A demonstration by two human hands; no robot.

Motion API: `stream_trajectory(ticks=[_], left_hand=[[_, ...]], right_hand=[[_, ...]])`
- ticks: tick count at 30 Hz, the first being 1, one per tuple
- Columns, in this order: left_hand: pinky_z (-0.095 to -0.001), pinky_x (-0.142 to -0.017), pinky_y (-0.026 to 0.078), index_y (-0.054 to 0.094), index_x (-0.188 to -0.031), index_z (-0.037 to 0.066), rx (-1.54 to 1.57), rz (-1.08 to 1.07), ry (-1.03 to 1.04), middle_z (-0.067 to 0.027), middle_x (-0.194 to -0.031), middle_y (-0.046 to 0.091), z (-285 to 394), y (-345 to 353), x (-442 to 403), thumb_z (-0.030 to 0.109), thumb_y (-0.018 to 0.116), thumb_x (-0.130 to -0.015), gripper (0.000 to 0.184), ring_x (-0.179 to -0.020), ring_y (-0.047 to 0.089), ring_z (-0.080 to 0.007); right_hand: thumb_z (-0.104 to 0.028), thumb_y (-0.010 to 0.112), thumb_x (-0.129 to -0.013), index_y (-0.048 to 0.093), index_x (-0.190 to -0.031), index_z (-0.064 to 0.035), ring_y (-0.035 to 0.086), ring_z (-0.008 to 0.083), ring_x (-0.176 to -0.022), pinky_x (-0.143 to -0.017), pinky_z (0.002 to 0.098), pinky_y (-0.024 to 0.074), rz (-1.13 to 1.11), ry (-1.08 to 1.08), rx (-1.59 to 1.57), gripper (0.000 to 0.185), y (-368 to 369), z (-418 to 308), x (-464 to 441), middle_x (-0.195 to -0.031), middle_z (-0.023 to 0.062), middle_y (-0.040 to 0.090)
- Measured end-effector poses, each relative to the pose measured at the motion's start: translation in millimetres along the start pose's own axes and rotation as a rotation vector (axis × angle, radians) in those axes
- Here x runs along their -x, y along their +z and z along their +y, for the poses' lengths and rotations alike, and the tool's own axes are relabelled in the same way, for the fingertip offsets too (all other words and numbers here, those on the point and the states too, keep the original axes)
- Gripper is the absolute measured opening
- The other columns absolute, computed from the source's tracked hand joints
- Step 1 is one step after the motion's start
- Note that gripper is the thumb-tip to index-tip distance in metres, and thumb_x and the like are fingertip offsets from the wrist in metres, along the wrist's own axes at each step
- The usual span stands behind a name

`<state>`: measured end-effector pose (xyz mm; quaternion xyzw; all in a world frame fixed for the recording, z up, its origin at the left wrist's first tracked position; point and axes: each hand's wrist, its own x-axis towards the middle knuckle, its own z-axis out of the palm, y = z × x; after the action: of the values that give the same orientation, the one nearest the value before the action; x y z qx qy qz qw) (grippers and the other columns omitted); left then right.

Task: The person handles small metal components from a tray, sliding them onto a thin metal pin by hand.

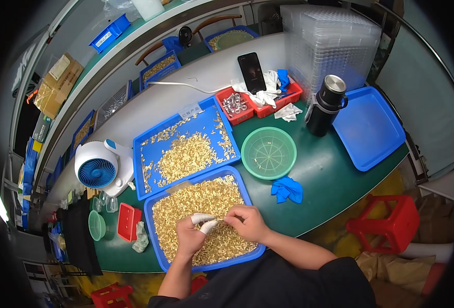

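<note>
Over the near blue tray, heaped with small gold-coloured metal parts, my two hands meet at fingertip height. White covers wrap the thumb and a finger of my left hand, which is closed in a pinch on a small gold-coloured metal part. My right hand, with bare fingers, pinches at the same spot from the right. The part is mostly hidden by fingertips, so its exact shape cannot be made out. Behind lies a second blue tray with a looser pile of similar parts.
A green round basket and a crumpled blue glove lie to the right. Beyond are red bins, a phone, a black flask and another blue tray. A white fan stands left.
</note>
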<state>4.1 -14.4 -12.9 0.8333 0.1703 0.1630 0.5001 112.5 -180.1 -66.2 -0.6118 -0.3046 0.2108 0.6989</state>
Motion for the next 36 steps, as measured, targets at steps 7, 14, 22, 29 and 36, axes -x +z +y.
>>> stream_trajectory(ticks=[7, 14, 22, 29, 36], left_hand=[[-0.0266, -0.066, 0.052, 0.078, -0.093, 0.002, -0.120, -0.081, 0.019, -0.0084, -0.082, 0.075, 2.0, -4.3, 1.0, 0.003, 0.083, -0.081, 0.014, -0.074, 0.069, -0.0141], [-0.0286, -0.070, 0.054, 0.078, -0.094, 0.001, -0.130, -0.066, 0.049, -0.0098, -0.085, 0.076, 13.9, -4.5, -1.6, 0.001, 0.080, -0.083, 0.012, -0.076, 0.071, -0.0172], [-0.0273, -0.073, 0.054, 0.078, -0.092, 0.001, -0.122, -0.045, -0.088, -0.0076, -0.085, 0.076, 0.2, -7.2, 1.9, 0.001, 0.082, -0.080, 0.013, -0.079, 0.069, -0.0131], [-0.0277, -0.073, 0.054, 0.076, -0.089, 0.001, -0.062, -0.065, -0.043, -0.0063, -0.087, 0.075, 1.8, -5.8, -0.6, -0.002, 0.081, -0.081, 0.010, -0.080, 0.068, -0.0125], [-0.0280, -0.074, 0.054, 0.076, -0.092, 0.001, -0.056, -0.095, -0.060, -0.0076, -0.087, 0.075, 2.7, -4.1, -1.9, -0.002, 0.079, -0.082, 0.010, -0.080, 0.069, -0.0144]], right_hand=[[-0.006, 0.070, -0.093, 0.069, -0.086, 0.0008, 0.057, 0.0094, -0.064, -0.059, 0.0278, 0.0455, -0.010, 0.001, -0.016, 0.010, -0.4, -0.8, 0.3, -0.076, 0.0056, 0.066], [-0.009, 0.073, -0.090, 0.071, -0.086, 0.0006, 0.059, 0.0149, -0.060, -0.057, 0.0313, 0.0452, 0.004, 0.000, -0.004, 0.011, 1.4, 1.5, -0.2, -0.073, 0.0089, 0.065], [-0.009, 0.072, -0.090, 0.071, -0.085, 0.0003, 0.059, 0.0158, -0.061, -0.057, 0.0316, 0.0455, 0.011, 0.006, -0.002, 0.011, 0.7, 0.9, 0.1, -0.073, 0.0092, 0.065], [-0.009, 0.072, -0.091, 0.071, -0.086, -0.0001, 0.059, 0.0155, -0.060, -0.057, 0.0315, 0.0454, 0.004, 0.004, 0.003, 0.010, 0.8, 2.0, 0.2, -0.073, 0.0090, 0.065], [-0.009, 0.072, -0.091, 0.071, -0.086, 0.0001, 0.059, 0.0156, -0.060, -0.056, 0.0316, 0.0454, -0.003, 0.011, -0.005, 0.011, -0.4, -0.2, 0.0, -0.073, 0.0090, 0.065]])
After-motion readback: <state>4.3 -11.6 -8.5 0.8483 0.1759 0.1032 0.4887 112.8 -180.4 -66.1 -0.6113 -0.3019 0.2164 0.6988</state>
